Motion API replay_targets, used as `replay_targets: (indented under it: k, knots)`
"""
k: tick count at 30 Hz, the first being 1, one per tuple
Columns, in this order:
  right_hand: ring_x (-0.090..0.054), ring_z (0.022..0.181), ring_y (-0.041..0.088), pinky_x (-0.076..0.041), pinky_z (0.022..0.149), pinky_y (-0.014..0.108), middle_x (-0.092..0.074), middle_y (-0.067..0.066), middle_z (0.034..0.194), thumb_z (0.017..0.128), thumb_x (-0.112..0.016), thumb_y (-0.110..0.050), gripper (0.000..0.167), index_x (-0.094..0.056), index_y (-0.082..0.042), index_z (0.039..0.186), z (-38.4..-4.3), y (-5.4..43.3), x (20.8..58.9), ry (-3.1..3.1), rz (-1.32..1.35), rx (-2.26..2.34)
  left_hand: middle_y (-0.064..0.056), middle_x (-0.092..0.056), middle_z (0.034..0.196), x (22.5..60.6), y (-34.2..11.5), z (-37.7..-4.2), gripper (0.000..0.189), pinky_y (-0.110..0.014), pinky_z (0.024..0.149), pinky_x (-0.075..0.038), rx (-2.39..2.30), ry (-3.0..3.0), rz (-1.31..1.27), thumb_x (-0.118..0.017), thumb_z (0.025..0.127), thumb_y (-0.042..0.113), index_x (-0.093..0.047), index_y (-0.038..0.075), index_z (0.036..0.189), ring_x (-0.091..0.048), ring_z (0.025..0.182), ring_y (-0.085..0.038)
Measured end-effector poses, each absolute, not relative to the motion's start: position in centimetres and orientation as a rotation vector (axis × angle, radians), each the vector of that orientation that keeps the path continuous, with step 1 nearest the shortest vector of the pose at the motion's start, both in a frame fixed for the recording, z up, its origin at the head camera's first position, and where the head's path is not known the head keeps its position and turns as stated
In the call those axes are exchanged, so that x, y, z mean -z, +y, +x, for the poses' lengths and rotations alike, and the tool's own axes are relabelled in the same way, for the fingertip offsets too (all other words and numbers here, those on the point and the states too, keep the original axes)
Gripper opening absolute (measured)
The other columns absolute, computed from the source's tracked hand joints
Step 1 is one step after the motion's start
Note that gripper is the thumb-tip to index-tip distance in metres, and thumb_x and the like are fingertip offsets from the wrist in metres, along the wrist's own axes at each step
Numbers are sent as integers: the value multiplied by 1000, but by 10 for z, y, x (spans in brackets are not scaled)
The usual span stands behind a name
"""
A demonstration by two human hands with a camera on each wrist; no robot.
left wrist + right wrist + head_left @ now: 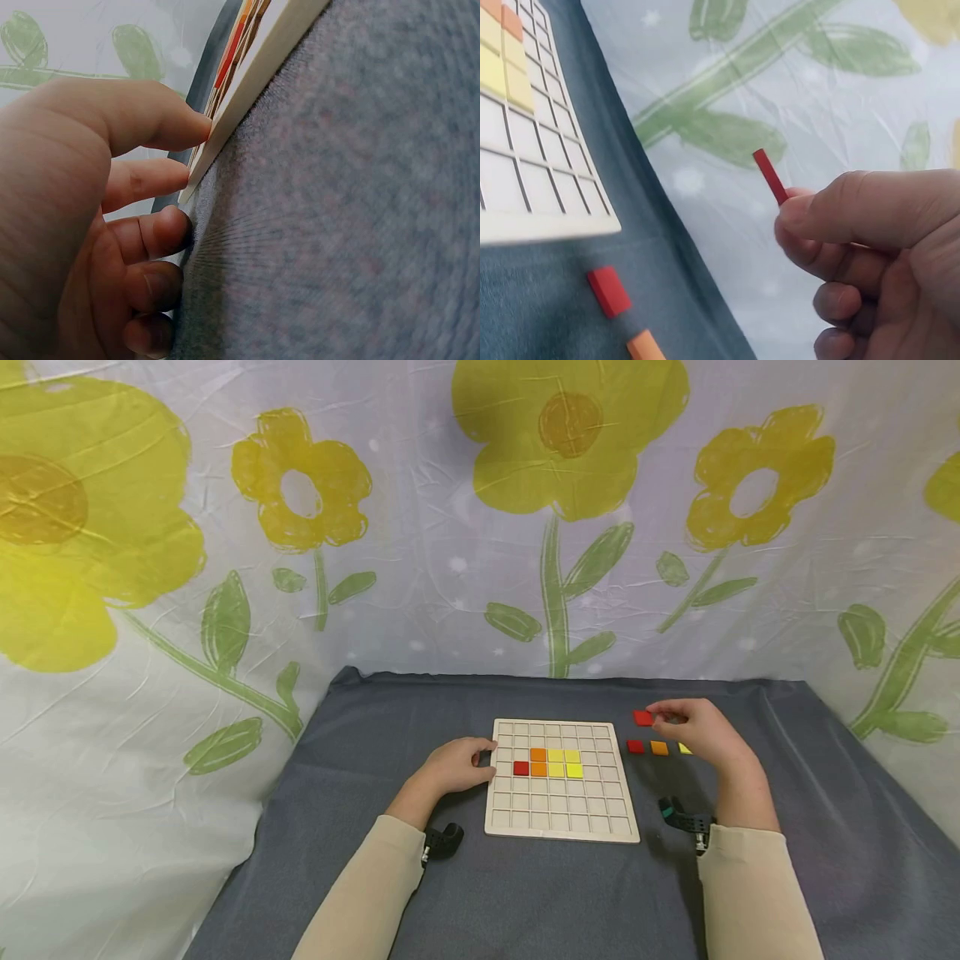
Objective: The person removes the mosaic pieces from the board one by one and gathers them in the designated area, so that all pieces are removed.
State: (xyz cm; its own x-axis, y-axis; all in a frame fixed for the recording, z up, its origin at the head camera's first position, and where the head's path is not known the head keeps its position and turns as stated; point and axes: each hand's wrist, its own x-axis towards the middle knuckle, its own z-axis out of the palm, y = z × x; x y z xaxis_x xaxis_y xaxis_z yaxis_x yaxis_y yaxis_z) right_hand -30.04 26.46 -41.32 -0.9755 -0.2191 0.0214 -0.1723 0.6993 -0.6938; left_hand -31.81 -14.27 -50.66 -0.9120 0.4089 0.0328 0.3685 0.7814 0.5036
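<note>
The right hand (701, 727) pinches a red tile (642, 717) between thumb and forefinger, the tips closed on one end while the rest juts out to the hand's left; the right wrist view shows this held piece nearly edge-on, lifted off the table (525, 893), with the other fingers curled in toward the palm. The left hand (455, 766) is loosely spread, its thumb and forefinger apart and their tips touching the left edge of the wooden grid board (562, 829), without wrapping round it; its remaining fingers bend softly beside that edge. The board lies flat between the two hands, touching the left one and apart from the right, which is beyond its far right corner. Seven tiles sit in its cells: a dark red tile (521, 768) nearest the left hand, then an upper orange tile (538, 755) and a lower orange tile (538, 769) just right of it, then a block of four yellow tiles (556, 770) on the side toward the right hand. Off the board, in a row on the table just right of it, lie a loose red tile (635, 747), a loose orange tile (659, 747) and a loose yellow tile (684, 748), the last partly hidden by the right hand.
</note>
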Motion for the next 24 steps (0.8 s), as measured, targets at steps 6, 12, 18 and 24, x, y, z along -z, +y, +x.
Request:
replay_targets:
  k: [6,12,18,24]
  knots:
    - [-57,97,26,-46,81,41,-66,19,123,102,-62,-17,42,-60,5,138,-303,273,418,2770,-280,1125,3,-53,74,506,-143,-318,51,-30,58,-34,-779,2896,630,-68,94,30,-64,15,143,-44,63,-11]
    - [-56,97,26,-46,82,40,-67,15,114,101,-62,-13,39,-62,7,134,-306,279,426,2728,-262,1094,2,-52,71,505,-142,-317,51,-30,57,-32,-797,2886,614,-68,94,30,-63,16,143,-42,60,-12]
    - [-56,93,26,-45,82,42,-68,12,104,99,-63,-9,33,-65,9,126,-308,280,435,2682,-290,1069,2,-51,71,505,-142,-316,51,-30,58,-31,-798,2880,607,-68,94,30,-63,16,143,-40,60,-11]
    - [-58,100,30,-46,91,51,-69,17,109,97,-62,-7,34,-65,10,126,-308,280,441,2611,-302,1060,2,-50,69,505,-142,-316,51,-30,57,-31,-809,2878,616,-68,94,29,-63,16,143,-39,59,-11]
